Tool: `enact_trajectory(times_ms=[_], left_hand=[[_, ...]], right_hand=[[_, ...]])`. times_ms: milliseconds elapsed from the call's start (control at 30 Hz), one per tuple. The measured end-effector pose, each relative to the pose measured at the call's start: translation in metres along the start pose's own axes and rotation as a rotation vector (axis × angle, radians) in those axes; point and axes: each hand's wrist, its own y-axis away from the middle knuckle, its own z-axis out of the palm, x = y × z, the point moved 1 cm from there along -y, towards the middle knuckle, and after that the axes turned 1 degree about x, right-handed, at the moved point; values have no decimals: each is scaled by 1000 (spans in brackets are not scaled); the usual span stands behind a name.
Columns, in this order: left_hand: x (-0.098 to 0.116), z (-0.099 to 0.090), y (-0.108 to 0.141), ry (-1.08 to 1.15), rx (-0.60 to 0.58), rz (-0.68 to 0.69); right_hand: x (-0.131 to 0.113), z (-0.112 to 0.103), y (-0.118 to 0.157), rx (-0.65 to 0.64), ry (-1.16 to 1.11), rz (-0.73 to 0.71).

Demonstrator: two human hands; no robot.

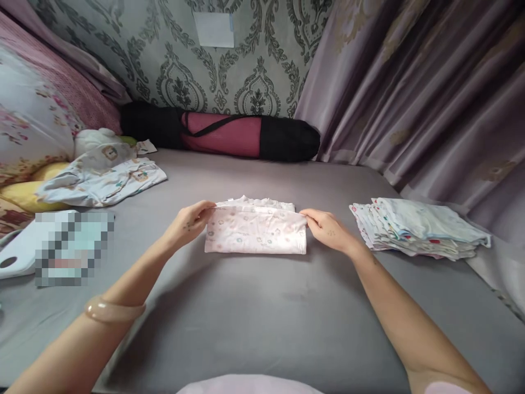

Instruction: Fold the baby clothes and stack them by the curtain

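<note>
A pale pink printed piece of baby clothing (255, 230) is stretched between my hands, partly folded over. My left hand (192, 220) pinches its upper left corner. At the upper right corner, my right hand (326, 227) pinches the fabric too. The front layer hangs down toward me, its lower edge at or just above the grey sheet; which, I cannot tell. Behind the top fold, a white ruffled edge of cloth shows. A pale bangle sits on my left forearm.
A stack of folded clothes (426, 227) lies at the right. At the left are a loose printed garment (110, 178), a white board-like object (30, 246) and a blurred-out item (76, 249). A black and red rolled bag (221, 134) lies along the wall, beside curtains (381, 82).
</note>
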Motion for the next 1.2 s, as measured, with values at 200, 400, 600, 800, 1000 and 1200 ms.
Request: enact_trajectory(times_ms=[200,400,600,800,1000,1200], left_hand=[[-16,14,-38,-100,4,3],[-20,22,-50,-100,69,-37],[-24,33,-56,-120,98,-70],[-24,41,-61,-165,108,-135],[-15,36,-45,-254,236,-82],[29,79,-21,-240,38,310]], right_hand=[[13,14,-39,-36,75,47],[23,25,-55,8,152,93],[29,40,-61,16,191,201],[33,50,-65,72,184,278],[27,41,-57,108,201,318],[-36,74,-55,84,207,-17]])
